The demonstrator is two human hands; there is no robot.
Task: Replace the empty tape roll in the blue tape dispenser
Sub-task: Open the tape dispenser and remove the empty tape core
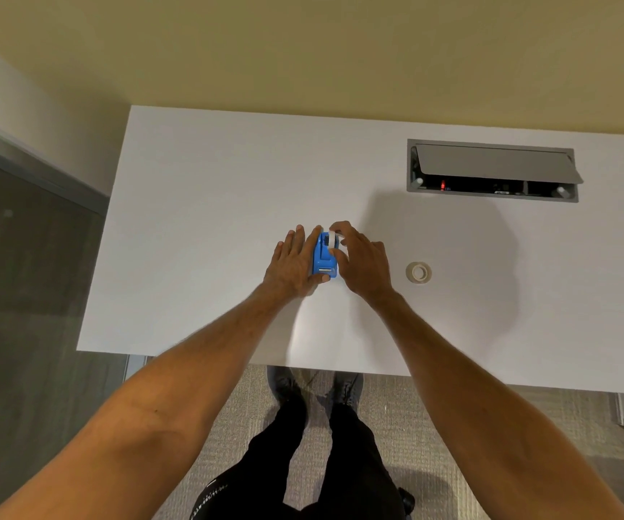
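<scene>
The blue tape dispenser stands on the white table between my two hands. My left hand lies flat against its left side, thumb curled under its near end. My right hand pinches a whitish roll that sits in the dispenser's far end, fingers around its top and side. A second tape roll, pale with a hollow core, lies flat on the table to the right, apart from my right hand.
A recessed cable box with its grey lid tilted up is set into the table at the far right. The table's near edge runs just above my feet; carpet below, a grey partition at the left.
</scene>
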